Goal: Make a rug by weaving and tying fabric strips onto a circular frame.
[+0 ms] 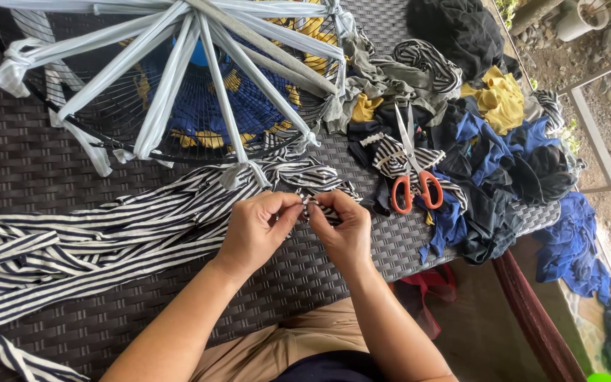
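Your left hand (257,230) and right hand (344,228) meet at the middle of the dark woven surface (30,166), fingers of both pinched on the end of a black-and-white striped fabric strip (107,237) (the strip runs off to your left in long folded bands, lying flat on the surface). Just beyond your hands sits a round wire fan guard (118,145) with pale fabric strips (171,85) tied across it like spokes; blue and yellow cloth shows through the wires. To your right, orange-handled scissors (413,166) rest, blades away from you, on a heap of fabric scraps (489,141) in black, blue, yellow and striped. More blue cloth (574,244) lies off the surface's edge.
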